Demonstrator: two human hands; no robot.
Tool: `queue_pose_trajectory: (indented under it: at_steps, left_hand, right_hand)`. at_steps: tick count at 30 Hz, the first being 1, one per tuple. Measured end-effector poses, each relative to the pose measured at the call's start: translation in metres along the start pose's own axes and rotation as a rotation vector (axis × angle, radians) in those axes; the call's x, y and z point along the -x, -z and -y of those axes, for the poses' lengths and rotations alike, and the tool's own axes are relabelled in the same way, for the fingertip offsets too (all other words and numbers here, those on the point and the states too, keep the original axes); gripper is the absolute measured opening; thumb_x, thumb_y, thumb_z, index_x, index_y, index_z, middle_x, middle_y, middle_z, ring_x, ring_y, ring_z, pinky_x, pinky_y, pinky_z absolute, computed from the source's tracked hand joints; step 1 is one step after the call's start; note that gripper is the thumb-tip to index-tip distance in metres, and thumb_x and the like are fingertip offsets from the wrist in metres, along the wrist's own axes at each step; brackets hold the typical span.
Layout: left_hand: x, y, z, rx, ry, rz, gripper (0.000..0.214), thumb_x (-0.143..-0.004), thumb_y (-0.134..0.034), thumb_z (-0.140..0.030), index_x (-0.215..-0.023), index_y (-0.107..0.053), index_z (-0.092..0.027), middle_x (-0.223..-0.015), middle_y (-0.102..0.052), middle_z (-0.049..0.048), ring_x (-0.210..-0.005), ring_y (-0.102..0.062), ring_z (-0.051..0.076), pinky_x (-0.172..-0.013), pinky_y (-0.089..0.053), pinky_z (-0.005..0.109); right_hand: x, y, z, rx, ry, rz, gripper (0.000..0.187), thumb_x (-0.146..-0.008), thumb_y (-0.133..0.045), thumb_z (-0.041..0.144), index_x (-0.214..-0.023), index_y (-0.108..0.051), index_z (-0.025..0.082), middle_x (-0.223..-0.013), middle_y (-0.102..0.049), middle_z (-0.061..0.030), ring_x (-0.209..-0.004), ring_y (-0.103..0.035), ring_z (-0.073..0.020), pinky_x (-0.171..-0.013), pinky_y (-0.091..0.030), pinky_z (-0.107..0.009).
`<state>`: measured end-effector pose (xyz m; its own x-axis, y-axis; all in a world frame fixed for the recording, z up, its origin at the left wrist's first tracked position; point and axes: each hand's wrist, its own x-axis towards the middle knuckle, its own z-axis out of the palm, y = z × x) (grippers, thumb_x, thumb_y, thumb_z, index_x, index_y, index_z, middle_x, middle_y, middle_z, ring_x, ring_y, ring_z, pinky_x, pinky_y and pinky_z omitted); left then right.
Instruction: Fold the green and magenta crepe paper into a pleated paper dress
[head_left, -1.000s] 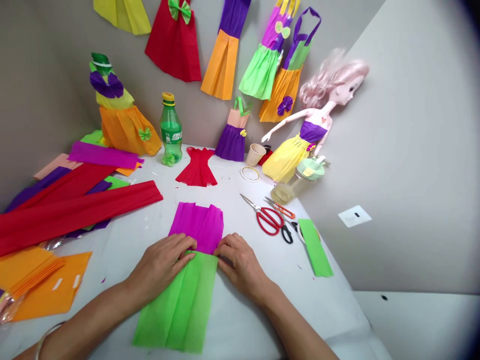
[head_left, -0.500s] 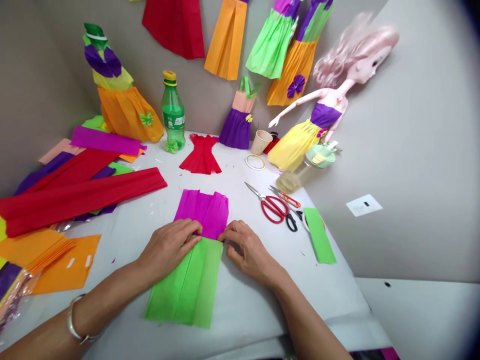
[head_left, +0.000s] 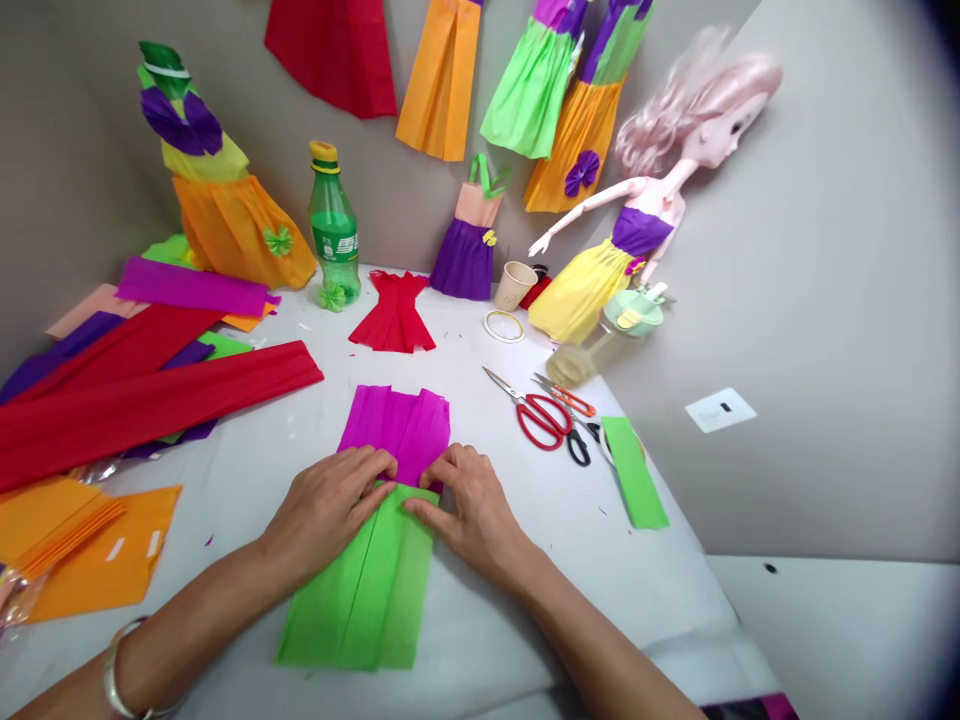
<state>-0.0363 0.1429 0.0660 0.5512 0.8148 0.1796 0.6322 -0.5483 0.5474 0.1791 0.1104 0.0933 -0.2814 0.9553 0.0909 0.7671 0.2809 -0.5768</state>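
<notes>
A pleated green crepe paper piece [head_left: 356, 600] lies flat on the table, its top edge meeting a pleated magenta crepe paper piece [head_left: 397, 420]. My left hand [head_left: 326, 505] presses the seam between them from the left, fingers bent and thumb on the green paper. At the seam's right end my right hand [head_left: 472, 510] has its fingers curled onto the magenta edge and its thumb on the green. Both hands pinch the joined edges. The fingertips cover parts of the seam.
Red-handled scissors [head_left: 544, 415] and a green paper strip [head_left: 634, 472] lie to the right. Behind are a small red paper dress [head_left: 394, 312], a green bottle [head_left: 334, 235], a paper cup [head_left: 514, 285] and a doll [head_left: 637, 235]. Folded coloured papers [head_left: 165, 385] cover the left side.
My right hand has shifted left onto the seam, its thumb now resting on the green paper. My left hand stays at the seam. The whole view has shifted slightly.
</notes>
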Motion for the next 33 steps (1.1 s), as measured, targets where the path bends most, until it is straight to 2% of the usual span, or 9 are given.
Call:
queue_pose_trajectory:
  at_steps: [5, 12, 25, 33]
  left_hand:
    - [0.0002, 0.0005, -0.0007, 0.0, 0.009, -0.003, 0.015, -0.102, -0.045, -0.032, -0.097, -0.056, -0.024, -0.083, -0.061, -0.0014, -0.075, -0.059, 0.018, -0.068, -0.042, 0.029]
    - [0.001, -0.0015, 0.0026, -0.036, -0.025, -0.039, 0.018, -0.104, -0.043, -0.035, -0.099, -0.057, -0.024, -0.081, -0.06, -0.0013, -0.074, -0.06, 0.018, -0.067, -0.043, 0.029]
    - [-0.0024, -0.0027, -0.0037, -0.109, -0.059, -0.091, 0.026, -0.106, -0.041, -0.043, -0.097, -0.057, -0.025, -0.082, -0.065, -0.0011, -0.073, -0.063, 0.019, -0.068, -0.044, 0.031]
    - [-0.0009, -0.0063, -0.0023, -0.201, -0.112, -0.137, 0.022, -0.107, -0.04, -0.04, -0.102, -0.055, -0.024, -0.088, -0.068, 0.0008, -0.077, -0.067, 0.021, -0.072, -0.046, 0.034]
  right_hand:
    - [-0.0009, -0.0018, -0.0007, 0.006, -0.029, 0.001, 0.013, -0.09, -0.075, 0.024, -0.085, -0.063, 0.021, -0.089, -0.059, -0.0008, -0.088, -0.052, -0.0191, -0.079, -0.036, -0.034]
    - [-0.0013, -0.0036, -0.0037, 0.024, -0.023, 0.0, 0.015, -0.095, -0.066, 0.019, -0.081, -0.06, 0.02, -0.089, -0.059, -0.0027, -0.086, -0.051, -0.0198, -0.077, -0.037, -0.035]
    - [-0.002, -0.0056, -0.0006, 0.091, -0.042, -0.008, 0.018, -0.094, -0.069, 0.025, -0.081, -0.057, 0.021, -0.087, -0.057, -0.0028, -0.084, -0.05, -0.0202, -0.076, -0.038, -0.035]
    - [-0.002, -0.0097, 0.0001, 0.152, -0.043, -0.004, 0.023, -0.095, -0.068, 0.027, -0.078, -0.055, 0.021, -0.085, -0.057, -0.0035, -0.083, -0.049, -0.0212, -0.073, -0.036, -0.036]
